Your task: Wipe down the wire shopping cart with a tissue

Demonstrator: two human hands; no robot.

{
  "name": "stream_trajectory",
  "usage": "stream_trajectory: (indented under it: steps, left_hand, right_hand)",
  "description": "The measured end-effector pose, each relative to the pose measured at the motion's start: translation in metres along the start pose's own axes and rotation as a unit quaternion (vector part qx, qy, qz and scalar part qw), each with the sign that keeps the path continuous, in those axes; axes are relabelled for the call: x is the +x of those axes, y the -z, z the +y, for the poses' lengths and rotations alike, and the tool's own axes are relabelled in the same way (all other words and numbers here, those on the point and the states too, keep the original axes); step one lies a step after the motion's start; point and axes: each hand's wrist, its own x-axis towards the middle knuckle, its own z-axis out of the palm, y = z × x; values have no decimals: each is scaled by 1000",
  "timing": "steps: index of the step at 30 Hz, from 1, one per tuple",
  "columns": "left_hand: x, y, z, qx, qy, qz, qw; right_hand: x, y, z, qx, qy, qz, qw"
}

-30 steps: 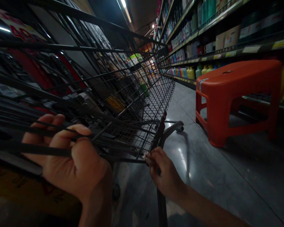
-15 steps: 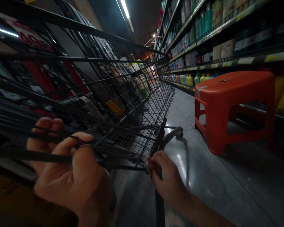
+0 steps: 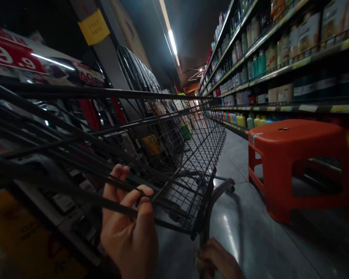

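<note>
A dark wire shopping cart (image 3: 133, 94) stands tilted across the view, its mesh basket running away toward the aisle. My left hand (image 3: 129, 232) grips the thin bars at the near end of the basket, thumb and forefinger pinched and the other fingers curled around behind. Low at the bottom edge, my right hand (image 3: 221, 257) is closed on a small pale, crumpled piece that looks like cloth (image 3: 198, 259). It is beside the cart's curved leg (image 3: 206, 224), below the basket's lower corner. Motion blur and the frame edge hide part of this hand.
An orange plastic stool (image 3: 302, 135) stands on the grey tiled floor (image 3: 250, 240) to the right. Behind it, shelves (image 3: 282, 69) hold several rows of bottles. Wrapped goods and red price signs (image 3: 14, 54) line the left, with a yellow note (image 3: 93, 27) above.
My right hand has moved down from the basket's lower corner to beside the leg. My left hand still grips the bars. The cart and stool appear lower and farther right in view.
</note>
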Motion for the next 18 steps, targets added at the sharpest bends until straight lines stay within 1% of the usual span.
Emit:
stream_trajectory:
  steps: [2, 4, 7, 9, 11, 14, 16, 18]
  left_hand:
    - [-1, 5, -2, 2, -20, -15, 1000]
    - [-2, 10, -5, -6, -25, -24, 999]
    - [-5, 19, -12, -15, -23, -37, 999]
    - [-7, 24, -19, 6, -26, -59, 998]
    - [-9, 29, -27, 18, -19, -74, 997]
    - [-10, 34, -37, 30, -7, -62, 998]
    - [-10, 36, -41, 29, -9, -58, 998]
    - [-9, 38, -41, 12, -1, -59, 998]
  right_hand:
    - [23, 17, -15, -24, 31, 80, 996]
    - [53, 33, -35, -45, 39, 147, 987]
    - [100, 51, -65, -61, 41, 214, 974]
    - [130, 56, -81, -61, 45, 241, 968]
    - [158, 55, -94, -62, 55, 262, 961]
    - [191, 46, -108, -63, 77, 288, 953]
    - [203, 36, -111, -63, 80, 293, 951]
    - [205, 26, -108, -67, 68, 287, 953]
